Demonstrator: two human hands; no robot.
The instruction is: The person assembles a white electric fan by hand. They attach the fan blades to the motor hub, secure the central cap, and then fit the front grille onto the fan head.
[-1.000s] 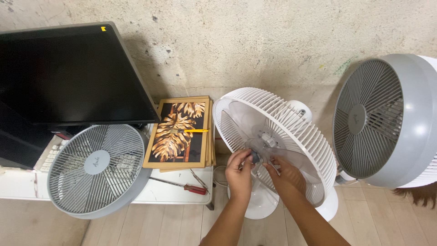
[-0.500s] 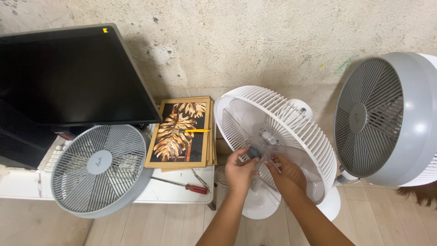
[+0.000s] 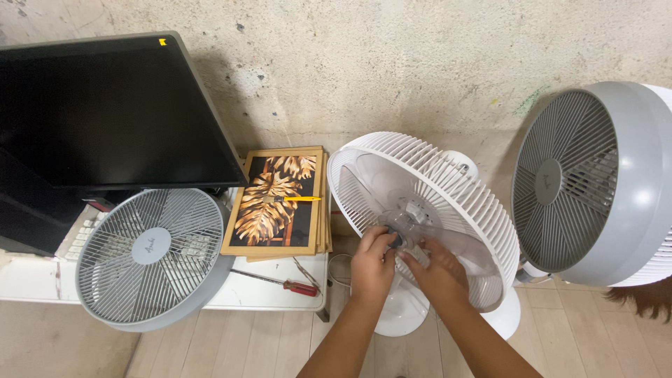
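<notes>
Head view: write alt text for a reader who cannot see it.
Two bare hands, left hand and right hand, grip the hub of an open white fan with clear blades. A grey fan grille, framed leaf pictures and a red screwdriver lie on a low white table; a grey fan stands at right.

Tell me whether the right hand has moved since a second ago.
Yes, slightly. The right hand shifted left toward the white fan's hub, judged against the fan's rear grille.
</notes>
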